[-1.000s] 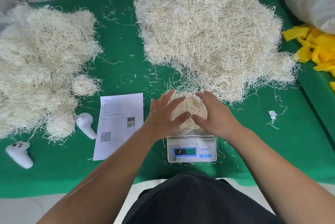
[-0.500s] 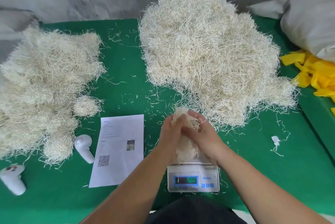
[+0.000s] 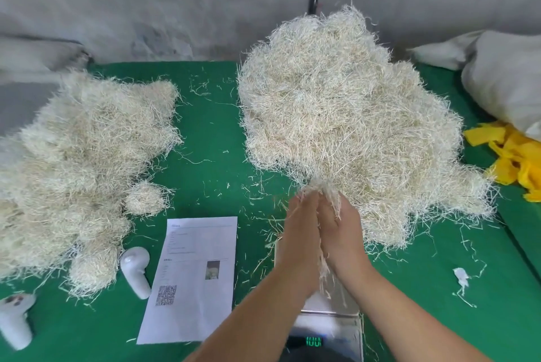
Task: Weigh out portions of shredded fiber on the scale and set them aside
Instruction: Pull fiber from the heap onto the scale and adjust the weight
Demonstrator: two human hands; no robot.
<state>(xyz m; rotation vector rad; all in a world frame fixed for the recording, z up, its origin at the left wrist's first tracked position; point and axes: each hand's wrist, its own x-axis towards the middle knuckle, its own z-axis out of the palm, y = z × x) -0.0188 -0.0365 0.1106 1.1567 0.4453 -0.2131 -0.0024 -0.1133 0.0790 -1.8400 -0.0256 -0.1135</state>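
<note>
My left hand (image 3: 300, 240) and my right hand (image 3: 342, 235) are pressed together, palms facing, squeezing a portion of pale shredded fiber (image 3: 320, 189) between them above the scale (image 3: 336, 329). Strands stick out past the fingertips and hang down between the wrists. The scale's pan is mostly hidden behind my forearms; its display glows at the bottom edge. A large fiber heap (image 3: 351, 127) lies just beyond my hands. A second heap of fiber clumps (image 3: 79, 168) covers the left of the green table.
A printed sheet (image 3: 193, 274) lies left of the scale. Two white controllers (image 3: 134, 272) (image 3: 14, 320) sit at the near left. Yellow strips (image 3: 521, 156) and a white sack (image 3: 503, 74) occupy the right. A small white scrap (image 3: 461, 275) lies on the green cloth (image 3: 210, 133).
My hands gathered the fiber off the scale pan, closed together around it and lifted it up. The view tilted upward, showing more of the wall.
</note>
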